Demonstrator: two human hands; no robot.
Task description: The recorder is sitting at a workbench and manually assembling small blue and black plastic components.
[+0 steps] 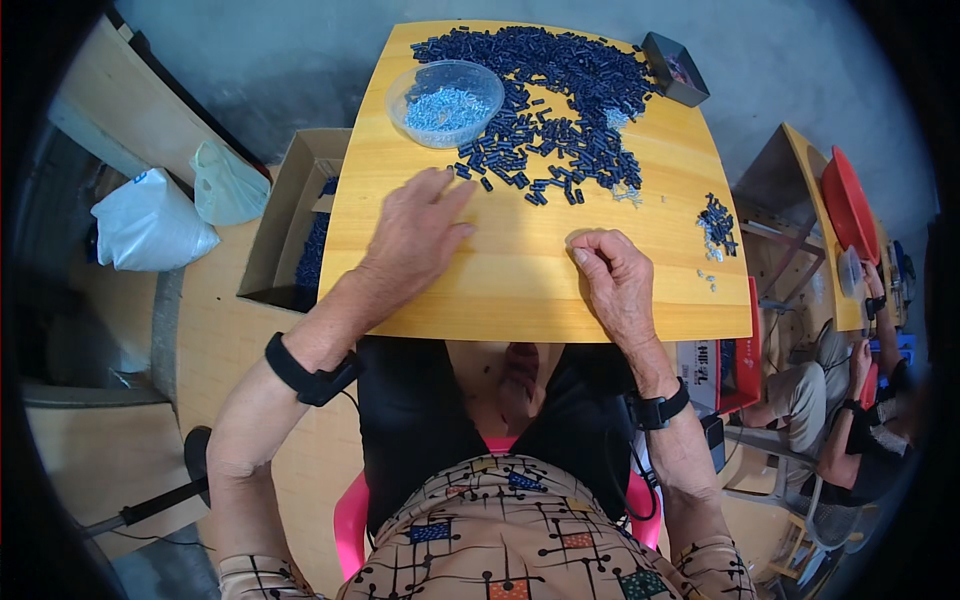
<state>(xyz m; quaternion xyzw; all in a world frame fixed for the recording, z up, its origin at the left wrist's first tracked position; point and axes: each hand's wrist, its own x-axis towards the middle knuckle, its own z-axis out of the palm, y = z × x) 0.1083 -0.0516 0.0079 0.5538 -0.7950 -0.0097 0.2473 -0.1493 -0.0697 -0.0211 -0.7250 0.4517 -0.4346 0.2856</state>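
Yellow wood made up the table top, bright and flat in the middle. Over it, the left hand had its fingers a little spread, with the tips near the loose edge of the pile of small black pieces. On the right hand, the fingers were curled in and the thumb was close to the first finger (I could not tell if they pinched anything). That pile lay across the far side. A clear bowl with tiny shiny bits was far left, beside the pile. At the far right corner was a dark tray. Nearer, by the right edge, was a little black and silver heap. Past the table top were a cardboard box on the left and another person on the right.
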